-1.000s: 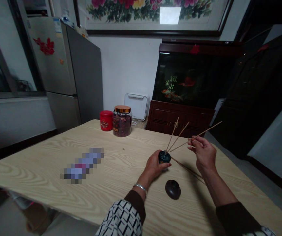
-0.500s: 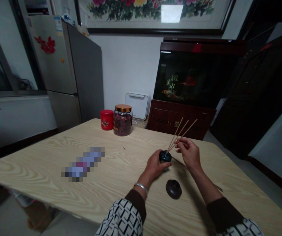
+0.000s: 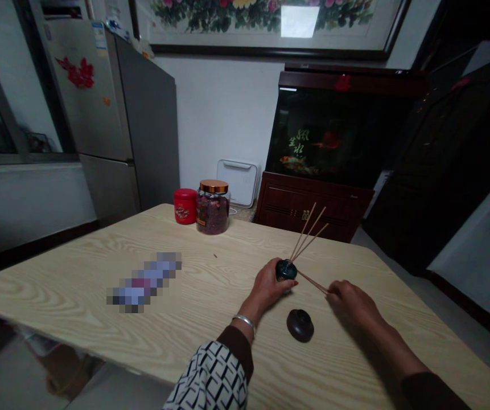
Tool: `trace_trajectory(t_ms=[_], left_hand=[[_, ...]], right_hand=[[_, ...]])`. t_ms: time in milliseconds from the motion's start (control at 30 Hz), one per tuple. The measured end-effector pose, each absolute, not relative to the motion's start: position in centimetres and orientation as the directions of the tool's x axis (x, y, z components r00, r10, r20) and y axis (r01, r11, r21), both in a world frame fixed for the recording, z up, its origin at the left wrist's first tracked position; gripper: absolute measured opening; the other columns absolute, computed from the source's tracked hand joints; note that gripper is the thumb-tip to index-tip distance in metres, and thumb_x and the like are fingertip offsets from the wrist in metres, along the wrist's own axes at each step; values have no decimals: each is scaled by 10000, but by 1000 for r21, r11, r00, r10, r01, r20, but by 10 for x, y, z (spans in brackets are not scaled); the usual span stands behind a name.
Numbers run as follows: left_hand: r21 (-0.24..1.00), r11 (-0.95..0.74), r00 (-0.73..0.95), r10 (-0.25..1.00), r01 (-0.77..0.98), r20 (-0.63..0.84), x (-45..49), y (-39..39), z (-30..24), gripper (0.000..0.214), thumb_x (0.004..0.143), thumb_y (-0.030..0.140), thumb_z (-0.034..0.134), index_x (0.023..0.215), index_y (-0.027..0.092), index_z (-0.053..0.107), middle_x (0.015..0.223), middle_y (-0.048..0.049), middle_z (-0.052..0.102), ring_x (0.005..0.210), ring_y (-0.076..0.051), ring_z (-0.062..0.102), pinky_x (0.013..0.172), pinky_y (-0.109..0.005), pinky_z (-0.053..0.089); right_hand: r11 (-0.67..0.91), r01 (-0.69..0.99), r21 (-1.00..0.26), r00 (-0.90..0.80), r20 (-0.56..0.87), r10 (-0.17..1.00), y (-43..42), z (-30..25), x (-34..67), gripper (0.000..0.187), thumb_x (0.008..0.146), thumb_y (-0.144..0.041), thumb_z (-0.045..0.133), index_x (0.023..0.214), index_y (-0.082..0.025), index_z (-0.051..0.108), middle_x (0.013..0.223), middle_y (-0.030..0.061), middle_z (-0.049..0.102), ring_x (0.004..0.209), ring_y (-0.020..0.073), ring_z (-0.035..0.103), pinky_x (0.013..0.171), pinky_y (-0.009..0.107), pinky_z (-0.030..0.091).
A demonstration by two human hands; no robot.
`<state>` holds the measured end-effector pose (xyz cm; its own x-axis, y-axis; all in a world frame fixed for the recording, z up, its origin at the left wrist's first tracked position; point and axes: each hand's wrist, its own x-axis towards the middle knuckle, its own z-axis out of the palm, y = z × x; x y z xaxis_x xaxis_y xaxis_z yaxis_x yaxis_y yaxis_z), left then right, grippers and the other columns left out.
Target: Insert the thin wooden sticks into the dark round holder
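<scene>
My left hand (image 3: 268,282) is wrapped around a small dark diffuser bottle (image 3: 286,270) standing on the table. Three thin reed sticks (image 3: 307,233) fan upward out of its mouth. To the right, my right hand (image 3: 349,299) is low over the tabletop, its fingers closed on loose reed sticks (image 3: 312,282) that lie beside the bottle; the hand hides their near ends. A round, dark brown lid (image 3: 300,326) sits on the table between my forearms.
Toward the back of the wooden table (image 3: 210,296) stand a red canister (image 3: 185,206) and a clear jar (image 3: 213,210) with a copper-coloured lid and dark dried contents. A pixelated flat object (image 3: 146,283) lies at left. Beyond are a fridge (image 3: 95,114) and a fish tank (image 3: 334,136).
My right hand has let go of an upright reed stick and moved down and right to the sticks on the table. That upright stick now leans lower. My left hand stays on the bottle.
</scene>
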<state>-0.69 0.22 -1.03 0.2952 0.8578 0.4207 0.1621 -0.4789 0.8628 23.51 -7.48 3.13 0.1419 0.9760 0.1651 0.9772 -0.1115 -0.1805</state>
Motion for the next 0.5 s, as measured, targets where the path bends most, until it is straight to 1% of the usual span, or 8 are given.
trace_trajectory(t_ms=[67, 167, 267, 367, 500], left_hand=[[866, -471, 292, 863, 168, 413, -7, 1, -9, 635, 642, 406, 792, 1195, 199, 556, 1050, -63, 651, 967, -237, 599, 884, -381, 492], [868, -464, 283, 868, 174, 407, -7, 1, -9, 642, 633, 407, 797, 1193, 204, 558, 1057, -60, 651, 972, -236, 599, 890, -384, 494], [859, -481, 286, 860, 175, 423, -7, 2, -8, 626, 635, 422, 797, 1175, 205, 568, 1025, -52, 657, 930, -225, 607, 864, -377, 501], [853, -492, 288, 854, 175, 433, -7, 2, -9, 612, 636, 429, 797, 1163, 208, 575, 1003, -45, 659, 909, -217, 609, 847, -370, 506], [860, -481, 283, 860, 169, 425, -7, 3, -10, 635, 627, 420, 806, 1174, 201, 569, 1009, -49, 658, 916, -217, 612, 844, -363, 512]], right_hand=[[-141, 987, -77, 151, 140, 979, -81, 25, 237, 177, 839, -304, 497, 887, -229, 649, 945, 70, 671, 878, 215, 621, 660, 284, 383], [-132, 991, 14, 128, 146, 981, -82, 21, 233, 201, 876, -264, 427, 861, -222, 623, 928, 71, 669, 859, 207, 624, 637, 279, 363], [-94, 991, 98, 80, 137, 987, -77, 22, 231, 228, 893, -228, 383, 849, -199, 604, 909, 95, 677, 861, 218, 635, 660, 291, 363], [-59, 988, 140, 42, 118, 992, -74, 25, 229, 224, 892, -211, 377, 882, -179, 599, 913, 120, 688, 882, 239, 644, 687, 307, 368], [-20, 992, 127, 5, 121, 993, -75, 29, 225, 228, 886, -205, 372, 867, -177, 598, 883, 126, 696, 872, 251, 645, 696, 320, 370]])
